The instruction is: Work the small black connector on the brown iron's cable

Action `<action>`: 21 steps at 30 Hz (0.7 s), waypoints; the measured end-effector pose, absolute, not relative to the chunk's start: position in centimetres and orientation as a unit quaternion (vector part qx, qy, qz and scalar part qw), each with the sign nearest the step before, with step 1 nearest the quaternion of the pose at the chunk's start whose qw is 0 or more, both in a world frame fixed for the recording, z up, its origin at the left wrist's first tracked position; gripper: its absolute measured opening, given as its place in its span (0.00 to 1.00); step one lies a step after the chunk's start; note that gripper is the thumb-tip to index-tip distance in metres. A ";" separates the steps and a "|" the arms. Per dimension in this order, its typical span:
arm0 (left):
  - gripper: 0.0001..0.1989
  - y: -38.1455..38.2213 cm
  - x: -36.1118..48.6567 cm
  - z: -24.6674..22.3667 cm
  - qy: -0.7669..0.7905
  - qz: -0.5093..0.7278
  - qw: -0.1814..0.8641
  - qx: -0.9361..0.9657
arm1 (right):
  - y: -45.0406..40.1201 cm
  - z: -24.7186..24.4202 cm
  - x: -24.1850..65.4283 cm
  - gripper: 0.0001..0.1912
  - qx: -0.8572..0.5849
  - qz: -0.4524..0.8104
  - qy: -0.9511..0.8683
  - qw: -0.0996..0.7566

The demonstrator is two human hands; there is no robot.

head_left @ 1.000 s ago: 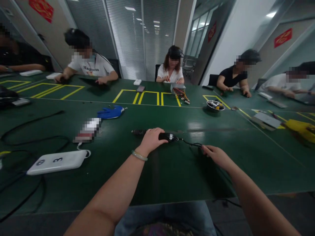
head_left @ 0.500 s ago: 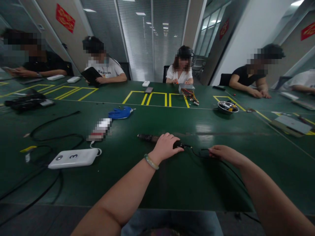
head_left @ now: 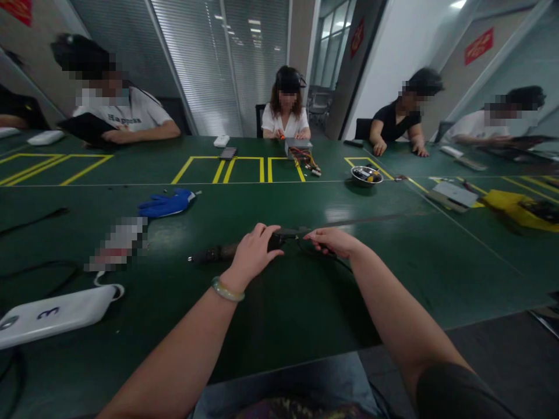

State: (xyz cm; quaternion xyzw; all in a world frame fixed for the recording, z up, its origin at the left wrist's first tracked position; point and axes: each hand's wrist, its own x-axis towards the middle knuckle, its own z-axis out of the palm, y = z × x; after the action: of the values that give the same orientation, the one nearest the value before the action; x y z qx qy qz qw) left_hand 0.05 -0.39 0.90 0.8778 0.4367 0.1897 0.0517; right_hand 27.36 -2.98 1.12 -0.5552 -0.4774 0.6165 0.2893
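Observation:
A dark electric screwdriver [head_left: 218, 253] lies on the green table, its bit pointing left. My left hand [head_left: 251, 256] is closed over its rear body, with a bracelet at the wrist. A short lead [head_left: 289, 236] comes out of the tool's right end. My right hand [head_left: 334, 241] pinches a black cable [head_left: 344, 265] close to that lead. The cable's tip is mostly hidden by my fingers, and I cannot tell whether the two ends touch.
To the left are a blue glove [head_left: 166, 203], a blurred-out phone [head_left: 119, 241] and a white power bank [head_left: 56, 314] marked 3. Ahead are a metal bowl [head_left: 367, 176] of small parts and a grey box with wires [head_left: 299, 148]. Several people sit across the table.
My view has turned to the right. My right hand has brought the cable end nearer to the screwdriver's lead. My left hand has kept its hold on the screwdriver.

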 end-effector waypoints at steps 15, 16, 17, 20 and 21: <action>0.13 -0.4 2.7 0.2 0.378 0.209 0.038 0.901 | -5.5 1.4 24.0 0.04 -0.631 0.372 -0.646 0.215; 0.13 -0.3 2.8 0.1 0.381 0.207 0.036 0.900 | -5.6 1.5 23.8 0.04 -0.641 0.355 -0.647 0.210; 0.12 -0.2 2.8 0.0 0.383 0.205 0.034 0.900 | -5.7 1.6 23.7 0.05 -0.646 0.347 -0.648 0.206; 0.11 0.0 2.7 -0.1 0.377 0.201 0.027 0.904 | -5.8 1.5 23.9 0.08 -0.631 0.375 -0.649 0.198; 0.10 0.1 2.6 -0.1 0.375 0.202 0.026 0.904 | -5.8 1.4 24.1 0.10 -0.620 0.394 -0.649 0.196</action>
State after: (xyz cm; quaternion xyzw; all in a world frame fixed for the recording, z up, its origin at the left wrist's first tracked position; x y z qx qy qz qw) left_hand 2.65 0.09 -0.09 0.9045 0.3749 0.2017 0.0265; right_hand 24.14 -5.77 1.36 -0.6202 -0.6495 0.3937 0.1962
